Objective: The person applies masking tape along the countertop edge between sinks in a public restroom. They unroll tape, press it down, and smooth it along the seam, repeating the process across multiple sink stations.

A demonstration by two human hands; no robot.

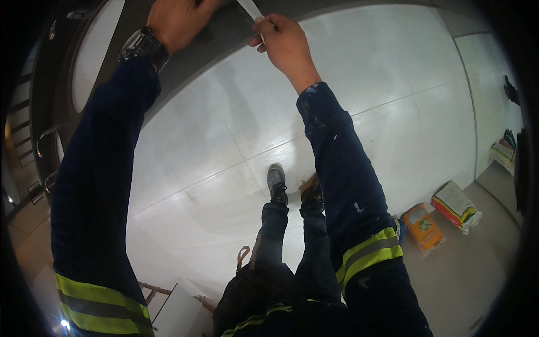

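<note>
My right hand (282,45) pinches a narrow, flat white strip (250,8) between thumb and fingers. The strip runs up past the top edge of the view, so its far end is out of sight. My left hand (181,25), with a dark watch (143,46) on its wrist, reaches over the dark surface (216,42) at the top. Its fingers are largely cut off by the frame, so whether it holds anything is hidden. Both arms are stretched forward in dark blue sleeves with yellow and grey bands.
Below my arms lies a pale tiled floor (196,163), where my shoes stand. An orange bag (424,227) and a white, green and red bag (456,205) lie at the right. Curved metal taps (45,135) and a white oval basin (92,56) are at the left.
</note>
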